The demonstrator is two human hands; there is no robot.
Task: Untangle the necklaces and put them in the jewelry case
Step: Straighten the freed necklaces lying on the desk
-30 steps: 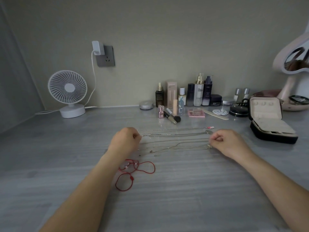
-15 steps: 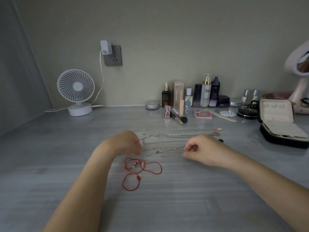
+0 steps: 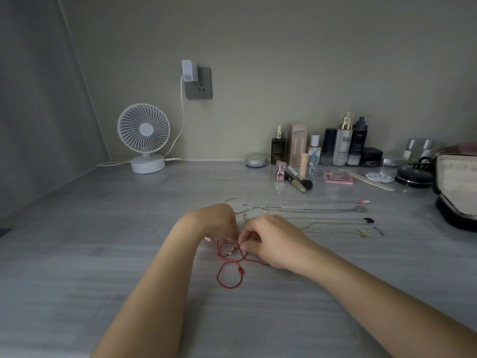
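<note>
R hand (image 3: 273,241) pinches red cord (image 3: 229,278) at its tangle. L hand (image 3: 216,223) curled just beside; hold on cord can't tell. Loops trail below pinch. Chains (image 3: 296,209) just beyond, case (image 3: 455,195) far right, open.

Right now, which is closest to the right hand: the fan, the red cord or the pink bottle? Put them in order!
1. Red cord: right at the right hand.
2. Pink bottle: straight behind, farther back.
3. Fan: far back on the left.
</note>
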